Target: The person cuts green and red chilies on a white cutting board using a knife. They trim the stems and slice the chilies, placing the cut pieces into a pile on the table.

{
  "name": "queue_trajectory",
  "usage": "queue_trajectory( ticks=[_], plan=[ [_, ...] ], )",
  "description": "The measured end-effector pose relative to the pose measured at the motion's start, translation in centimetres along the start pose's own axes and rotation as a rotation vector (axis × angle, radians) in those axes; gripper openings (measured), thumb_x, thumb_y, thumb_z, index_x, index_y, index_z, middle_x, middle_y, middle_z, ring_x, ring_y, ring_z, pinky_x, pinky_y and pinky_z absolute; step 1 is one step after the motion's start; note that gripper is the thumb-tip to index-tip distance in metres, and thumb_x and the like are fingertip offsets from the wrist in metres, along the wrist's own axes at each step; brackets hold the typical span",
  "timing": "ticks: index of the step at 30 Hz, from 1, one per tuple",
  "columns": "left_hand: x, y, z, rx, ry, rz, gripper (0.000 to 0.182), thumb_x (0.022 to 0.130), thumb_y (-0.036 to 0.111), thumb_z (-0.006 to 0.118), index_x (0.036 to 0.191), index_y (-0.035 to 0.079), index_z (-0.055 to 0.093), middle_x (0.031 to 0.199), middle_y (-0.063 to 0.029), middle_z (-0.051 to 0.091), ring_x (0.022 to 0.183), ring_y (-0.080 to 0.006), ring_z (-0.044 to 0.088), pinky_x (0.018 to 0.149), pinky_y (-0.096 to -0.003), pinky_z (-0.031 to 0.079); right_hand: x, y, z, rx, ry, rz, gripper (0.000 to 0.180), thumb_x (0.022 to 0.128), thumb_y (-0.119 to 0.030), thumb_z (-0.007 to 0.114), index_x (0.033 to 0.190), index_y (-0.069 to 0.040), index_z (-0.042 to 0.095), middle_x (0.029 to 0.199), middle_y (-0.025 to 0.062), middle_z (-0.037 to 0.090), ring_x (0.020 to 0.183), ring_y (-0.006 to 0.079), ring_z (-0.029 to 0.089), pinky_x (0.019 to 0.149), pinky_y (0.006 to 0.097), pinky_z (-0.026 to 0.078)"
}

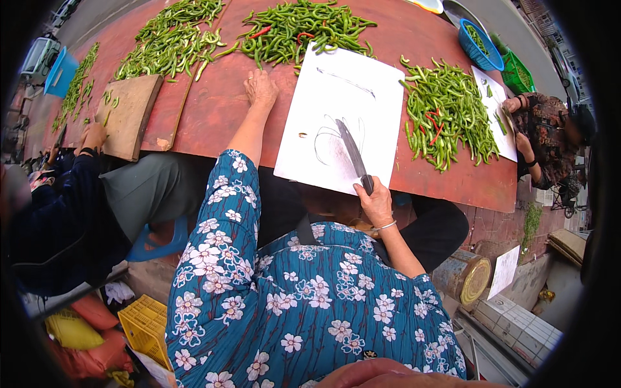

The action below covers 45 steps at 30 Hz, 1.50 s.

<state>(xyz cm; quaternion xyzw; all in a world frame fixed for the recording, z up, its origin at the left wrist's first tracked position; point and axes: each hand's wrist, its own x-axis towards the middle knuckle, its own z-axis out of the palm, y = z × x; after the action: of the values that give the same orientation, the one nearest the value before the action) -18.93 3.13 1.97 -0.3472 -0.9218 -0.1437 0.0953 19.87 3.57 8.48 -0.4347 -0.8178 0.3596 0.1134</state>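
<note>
My right hand (376,201) grips the black handle of a kitchen knife (350,148), whose dark blade lies over a white cutting board (291,140) with scribbled lines on it. My left hand (261,88) reaches to the near edge of a heap of green chili peppers (305,31); its fingertips are at a green pepper, and whether they grip it I cannot tell. A few red peppers lie in that heap. Right of the board spreads a second heap of green peppers (439,111), also with red ones.
A red table (218,126) carries more peppers (170,43) at the left. A person there has a hand by a wooden board (128,116). At the right, another person (546,131) works at a white board (504,138), near a blue basket (480,46) and a green crate (516,72).
</note>
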Motion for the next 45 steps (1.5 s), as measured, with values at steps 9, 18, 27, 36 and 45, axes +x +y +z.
queue_trajectory(
  ticks=[9,18,27,36,45],
  plan=[
    [-5.2,-0.2,-1.4,-0.123,0.102,0.062,0.028,0.071,0.0,0.056,0.099,0.004,0.056,0.108,-0.0135,0.054,0.098,-0.0335,0.053,0.083,-0.0407,0.045,-0.1,0.4,0.0,0.049,-0.014,0.001,0.031,0.078,-0.032,0.066,0.086,-0.004,0.055,0.066,0.0181,0.059,0.065,0.0373,0.06,0.057,0.0421,0.047],
    [1.2,-1.3,-0.7,0.088,-0.127,0.209,0.023,0.075,0.006,0.056,0.098,0.006,0.058,0.108,-0.0104,0.055,0.103,-0.0336,0.052,0.083,-0.0419,0.046,0.1,0.4,0.2,0.028,0.018,-0.015,0.033,0.078,-0.034,0.065,0.089,-0.005,0.056,0.067,0.0187,0.06,0.067,0.038,0.06,0.059,0.0429,0.047],
    [-5.3,0.1,-3.8,-0.058,0.224,0.342,0.013,0.069,-0.002,0.055,0.078,0.007,0.056,0.086,-0.0095,0.057,0.08,-0.0286,0.057,0.066,-0.0376,0.049,0.3,1.1,0.2,0.098,0.037,-0.002,0.033,0.078,-0.034,0.065,0.082,-0.003,0.055,0.061,0.0175,0.056,0.06,0.0354,0.059,0.056,0.041,0.045],
    [-16.0,11.2,-5.7,-0.322,0.061,1.04,0.025,0.069,0.009,0.056,0.094,0.004,0.057,0.085,-0.0073,0.052,0.08,-0.0218,0.053,0.068,-0.0298,0.047,0.6,1.6,-0.1,0.418,0.058,0.066,0.022,0.078,-0.018,0.069,0.08,0.0,0.057,0.056,-0.0018,0.044,0.053,0.0056,0.038,0.047,0.0247,0.035],
    [-17.4,8.8,-4.7,-0.441,0.085,0.75,0.036,0.065,-0.008,0.055,0.099,0.003,0.062,0.103,-0.0153,0.059,0.096,-0.0339,0.057,0.079,-0.038,0.05,-0.3,0.8,-1.8,0.241,0.002,0.071,0.034,0.076,-0.032,0.069,0.083,-0.001,0.058,0.064,0.0153,0.058,0.061,0.0291,0.059,0.058,0.0376,0.046]
  ],
)
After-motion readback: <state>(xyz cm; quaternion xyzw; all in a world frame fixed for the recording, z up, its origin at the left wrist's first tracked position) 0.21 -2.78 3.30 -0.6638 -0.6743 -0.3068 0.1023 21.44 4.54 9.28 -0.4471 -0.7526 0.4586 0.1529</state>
